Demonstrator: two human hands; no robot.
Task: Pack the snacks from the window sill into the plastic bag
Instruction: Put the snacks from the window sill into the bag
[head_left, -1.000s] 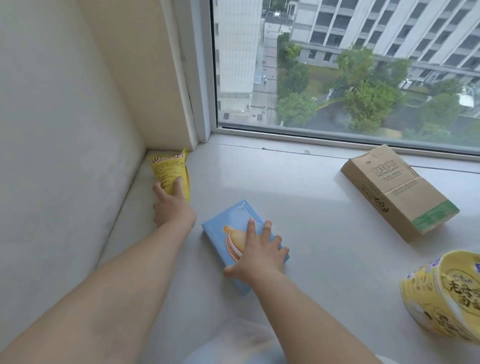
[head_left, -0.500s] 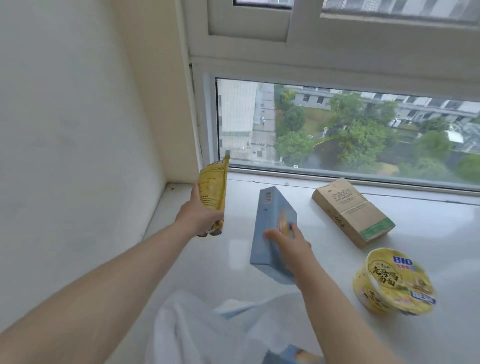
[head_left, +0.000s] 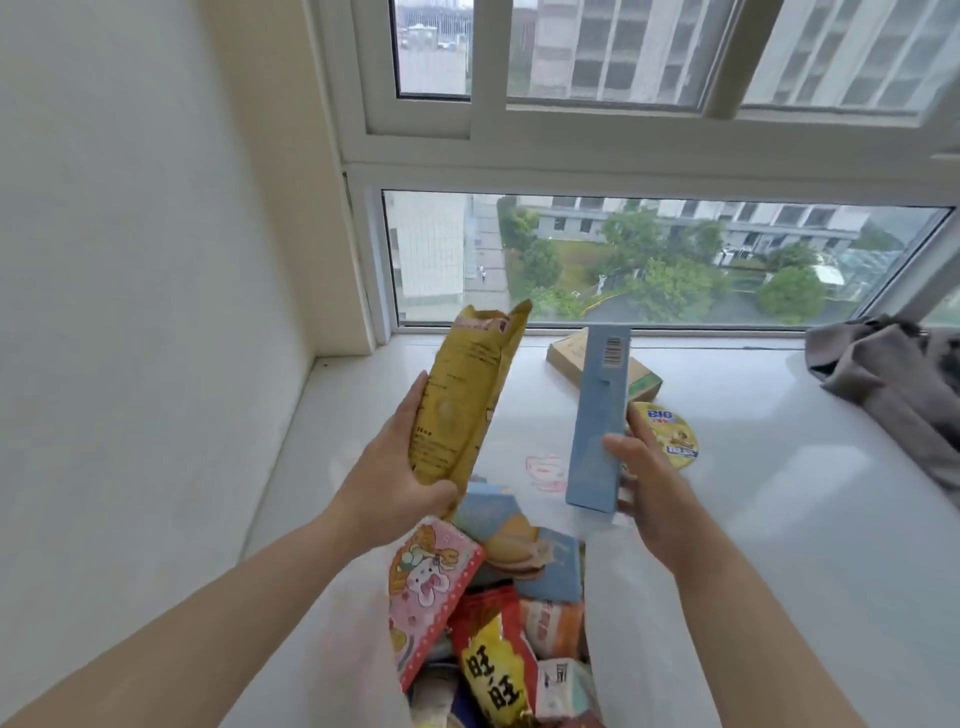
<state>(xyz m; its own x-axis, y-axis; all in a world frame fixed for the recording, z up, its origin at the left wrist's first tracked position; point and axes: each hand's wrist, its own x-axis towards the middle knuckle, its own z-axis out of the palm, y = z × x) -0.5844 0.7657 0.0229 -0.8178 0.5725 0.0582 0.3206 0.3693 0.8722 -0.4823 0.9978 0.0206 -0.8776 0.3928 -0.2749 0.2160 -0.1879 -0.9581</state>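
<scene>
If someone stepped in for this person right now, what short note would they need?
Left hand grips the yellow snack packet, right hand grips the blue box, both held above the open plastic bag.
Done: the bag already holds several snacks.
Left: drop these two in, then fetch the cardboard box and the noodle cup from the window sill. The grey cloth lies at the sill's right end.

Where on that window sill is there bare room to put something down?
Free: the sill between the left wall and the yellow packet, and the stretch between the noodle cup and the grey cloth. Crowded: around the cardboard box.
</scene>
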